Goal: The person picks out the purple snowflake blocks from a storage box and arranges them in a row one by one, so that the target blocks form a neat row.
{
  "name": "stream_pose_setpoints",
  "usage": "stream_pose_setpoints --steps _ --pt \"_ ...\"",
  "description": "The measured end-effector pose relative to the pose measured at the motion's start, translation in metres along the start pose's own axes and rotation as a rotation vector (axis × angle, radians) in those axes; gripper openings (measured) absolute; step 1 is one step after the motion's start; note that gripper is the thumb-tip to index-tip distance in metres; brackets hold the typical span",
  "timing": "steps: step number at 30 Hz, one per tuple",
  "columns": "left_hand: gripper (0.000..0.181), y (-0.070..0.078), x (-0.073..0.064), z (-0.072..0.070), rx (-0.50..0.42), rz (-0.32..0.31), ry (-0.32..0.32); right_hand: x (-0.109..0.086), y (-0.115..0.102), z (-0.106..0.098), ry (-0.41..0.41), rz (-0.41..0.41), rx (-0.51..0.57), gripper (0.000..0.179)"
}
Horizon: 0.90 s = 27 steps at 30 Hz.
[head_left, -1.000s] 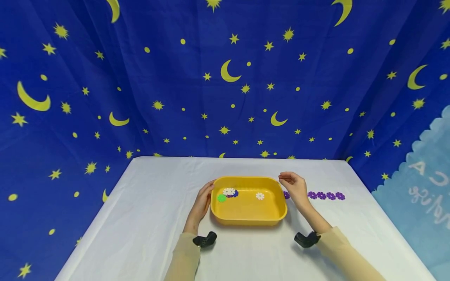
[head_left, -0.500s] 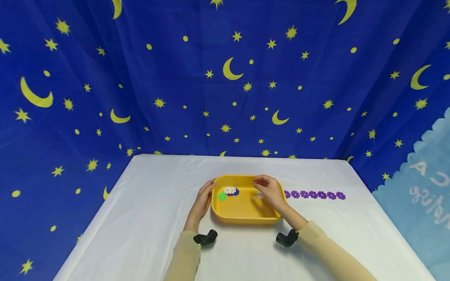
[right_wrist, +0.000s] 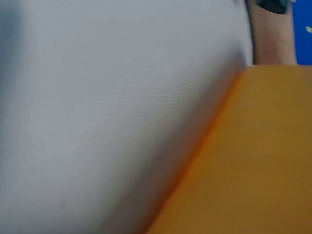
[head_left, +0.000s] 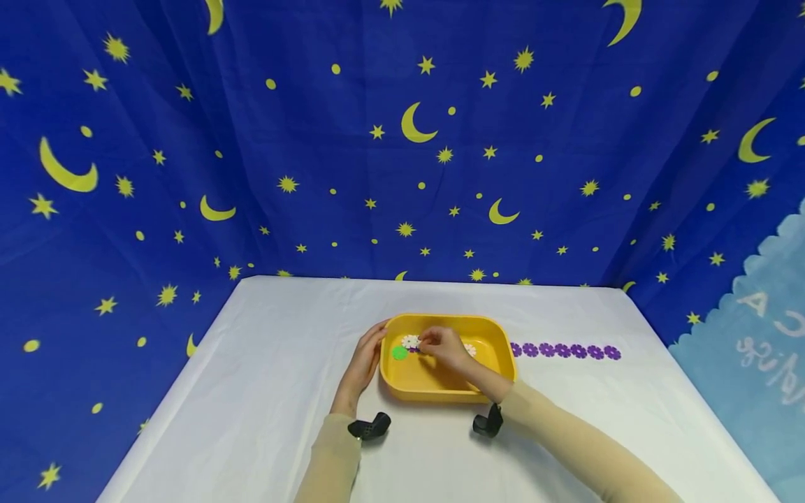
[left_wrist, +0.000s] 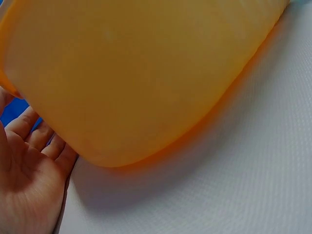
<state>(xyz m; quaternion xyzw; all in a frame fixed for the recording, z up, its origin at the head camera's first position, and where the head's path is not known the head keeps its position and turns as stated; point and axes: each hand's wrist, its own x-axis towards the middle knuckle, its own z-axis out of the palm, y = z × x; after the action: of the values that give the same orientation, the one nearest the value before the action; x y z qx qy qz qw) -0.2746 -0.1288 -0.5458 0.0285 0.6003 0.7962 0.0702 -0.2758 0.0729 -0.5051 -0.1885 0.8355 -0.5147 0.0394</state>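
A yellow plastic tub (head_left: 440, 396) stands on the table, its wall filling much of the left wrist view. My left hand (head_left: 363, 360) rests against its left end, palm and fairly straight fingers along the outer wall (left_wrist: 34, 180). Inside the tub, my right hand (head_left: 445, 347) reaches down with bent fingers at a small cluster of flower-shaped plastic discs. White discs (head_left: 409, 341), a green disc (head_left: 399, 353) and a bit of purple show beside the fingertips. Whether the fingers pinch a disc is hidden. Another white disc (head_left: 470, 349) is partly covered by the right hand.
A straight row of purple flower discs (head_left: 579, 351) lies on the white tablecloth (head_left: 283, 391) right of the tub. Behind hangs a blue curtain (head_left: 352, 161) with yellow moons and stars. Each wrist carries a black camera (head_left: 371, 426).
My right hand has moved left from the purple row, over the tub's right end and into the cluster of discs, hiding the blue one. My left hand stays on the tub.
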Motion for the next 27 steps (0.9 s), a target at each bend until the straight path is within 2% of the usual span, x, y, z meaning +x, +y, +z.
stream_pose_setpoints --steps 7,21,27 --pt "0.047 0.0 0.001 0.003 -0.014 0.006 0.008 0.0 0.005 0.003 -0.025 -0.019 -0.038 0.017" --pt "0.047 -0.001 0.0 0.001 -0.031 0.004 -0.001 0.006 0.003 0.011 -0.048 -0.049 -0.091 0.031" --pt "0.046 -0.001 0.001 0.001 -0.026 0.002 -0.014 0.008 0.001 0.015 -0.052 -0.06 -0.158 0.033"
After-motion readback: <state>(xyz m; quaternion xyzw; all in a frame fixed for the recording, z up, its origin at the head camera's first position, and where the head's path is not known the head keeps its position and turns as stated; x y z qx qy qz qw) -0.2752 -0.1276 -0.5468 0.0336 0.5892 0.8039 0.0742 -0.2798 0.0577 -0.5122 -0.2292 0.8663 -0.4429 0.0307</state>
